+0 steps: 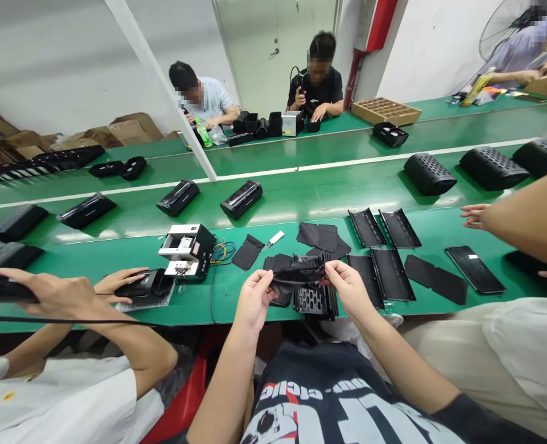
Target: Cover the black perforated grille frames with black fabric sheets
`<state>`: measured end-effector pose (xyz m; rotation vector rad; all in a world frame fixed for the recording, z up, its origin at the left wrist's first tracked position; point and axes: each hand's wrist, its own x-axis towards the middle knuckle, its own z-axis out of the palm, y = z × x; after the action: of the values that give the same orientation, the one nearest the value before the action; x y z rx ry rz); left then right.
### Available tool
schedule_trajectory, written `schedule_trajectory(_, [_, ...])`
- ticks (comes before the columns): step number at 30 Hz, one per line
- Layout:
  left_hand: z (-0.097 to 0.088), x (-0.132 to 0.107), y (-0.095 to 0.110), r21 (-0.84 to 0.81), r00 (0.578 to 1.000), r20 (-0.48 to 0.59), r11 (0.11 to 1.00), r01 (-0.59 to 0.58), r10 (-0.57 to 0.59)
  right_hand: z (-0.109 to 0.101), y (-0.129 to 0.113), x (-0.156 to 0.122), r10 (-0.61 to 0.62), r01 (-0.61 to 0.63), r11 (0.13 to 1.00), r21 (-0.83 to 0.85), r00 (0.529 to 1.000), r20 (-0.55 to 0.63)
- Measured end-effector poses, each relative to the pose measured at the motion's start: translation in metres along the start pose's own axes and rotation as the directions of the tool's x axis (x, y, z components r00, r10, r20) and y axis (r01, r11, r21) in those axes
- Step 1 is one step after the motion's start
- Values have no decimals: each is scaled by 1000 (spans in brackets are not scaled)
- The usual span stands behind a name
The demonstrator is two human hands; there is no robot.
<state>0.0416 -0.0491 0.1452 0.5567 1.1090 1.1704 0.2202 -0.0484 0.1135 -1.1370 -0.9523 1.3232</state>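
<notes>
Sheet, thin, black, slightly curved; left hand, right hand, apart, each pinching one end

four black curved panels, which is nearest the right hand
The lower-left panel: the right hand partly overlaps it in this view, while the upper-left panel, upper-right panel and lower-right panel lie farther off.

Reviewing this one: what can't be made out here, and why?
- Head view: part of the perforated black piece, hidden by the black strip between the left hand and right hand.
- Head view: the far-left black device, cut off by the edge.
- Head view: markings on the white-and-black machine, too small.
</notes>
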Motion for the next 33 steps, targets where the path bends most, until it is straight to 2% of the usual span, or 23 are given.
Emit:
schedule_trajectory(5, [-25, 32, -15, -26, 997, -72, 1000, -6, 4, -21, 32, 17, 191, -114, 915, 386, 967, -167])
schedule_trajectory(9, [-54, 69, -38, -14, 983, -184, 1000, -27, 24, -49, 51, 33, 263, -87, 863, 498, 919, -295])
schedule_trajectory(12, [-74, 94, -60, 238, 954, -297, 971, 34, 39, -69, 62, 44, 261, -11, 860, 509, 868, -422])
schedule_trajectory(15, [-90, 109, -80, 460, 908, -416, 873, 160, 52, -82, 69, 50, 245, 62, 853, 519, 830, -502])
schedule_trajectory(19, [-99, 115, -91, 633, 900, -426, 741, 223, 93, -85, 66, 51, 240, 26, 840, 542, 878, -414])
schedule_trajectory(22, [-97, 113, -90, 744, 879, -433, 630, 225, 197, -74, 57, 47, 271, -42, 815, 578, 909, -316])
schedule_trajectory(24, [-92, 110, -87, 836, 864, -407, 502, 222, 297, -64, 50, 44, 292, -91, 798, 595, 923, -251])
schedule_trajectory(27, [-76, 100, -79, 962, 860, -227, 245, 123, 458, -47, 38, 39, 307, -161, 776, 610, 941, -142])
schedule_trajectory(28, [-68, 96, -76, 977, 862, -142, 210, 42, 486, -41, 34, 36, 305, -181, 766, 617, 947, -102])
schedule_trajectory(29, [-58, 90, -73, 970, 866, -65, 234, -62, 496, -36, 30, 34, 302, -200, 753, 627, 951, -60])
schedule_trajectory(30, [-47, 85, -71, 936, 874, 0, 308, -171, 487, -31, 27, 33, 301, -219, 737, 639, 953, -21])
schedule_trajectory(32, [-24, 72, -68, 758, 914, 78, 572, -313, 398, -21, 22, 30, 306, -255, 698, 669, 951, 44])
schedule_trajectory(33, [-12, 65, -68, 620, 948, 94, 727, -295, 304, -17, 20, 29, 311, -270, 678, 683, 948, 66])
